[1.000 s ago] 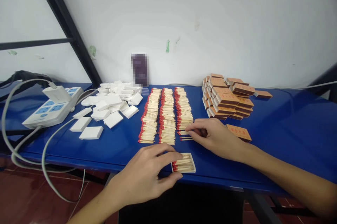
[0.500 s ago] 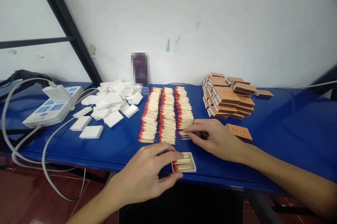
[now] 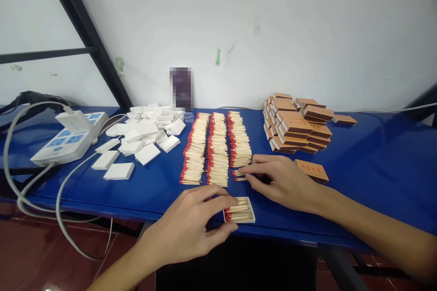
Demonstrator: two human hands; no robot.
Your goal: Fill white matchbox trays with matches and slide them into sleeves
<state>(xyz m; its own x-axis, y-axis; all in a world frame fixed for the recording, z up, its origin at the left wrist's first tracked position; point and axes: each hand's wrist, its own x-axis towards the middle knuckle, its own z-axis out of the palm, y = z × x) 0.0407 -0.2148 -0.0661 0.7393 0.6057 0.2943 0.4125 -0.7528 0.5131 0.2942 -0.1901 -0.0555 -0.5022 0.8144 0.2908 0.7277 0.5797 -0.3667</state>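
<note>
A white matchbox tray [image 3: 251,211] with red-headed matches in it rests at the front edge of the blue table. My left hand [image 3: 191,222] grips it from the left, fingers over its far side and thumb at the near corner. My right hand [image 3: 280,179] has its thumb and fingertips closed around a few loose matches [image 3: 236,175] on the tabletop. These lie just in front of the right-hand row of matches [image 3: 239,140]. Two more rows, a middle one [image 3: 217,150] and a left one [image 3: 195,150], run alongside, heads to the left.
A heap of white trays [image 3: 146,134] lies to the left, beside a power strip [image 3: 71,140] with looping cables. Orange matchboxes [image 3: 295,125] are stacked at the right; a single matchbox [image 3: 312,171] lies behind my right wrist. A blurred dark rectangle [image 3: 182,88] leans on the wall.
My right fingertips have edged slightly to the right, with the few loose matches shifting along. My left hand keeps its hold on the tray; the view has moved very slightly.
</note>
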